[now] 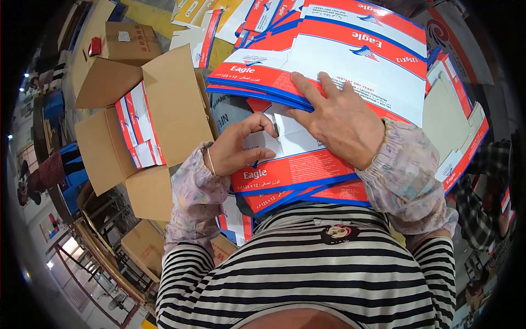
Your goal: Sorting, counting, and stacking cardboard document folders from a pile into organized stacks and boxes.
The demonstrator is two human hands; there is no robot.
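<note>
On my lap lie stacked flat printed cartons in red, white and blue. My left hand (233,147) is curled at the white panel of a lower flat carton (315,170), its index finger and thumb bent around a small dark slot there. My right hand (342,120) rests spread across the upper flat carton (359,63), fingers on its face. Its thumb is by the blue edge of that upper pile, above the lower carton. Both forearms wear patterned sleeve covers.
An open brown box (178,104) at the left holds several folded red-and-white cartons (139,123). Behind it sits a closed brown box (129,41). More flat cartons (263,16) lie at the far side, others (466,126) at the right. A person (46,175) is at far left.
</note>
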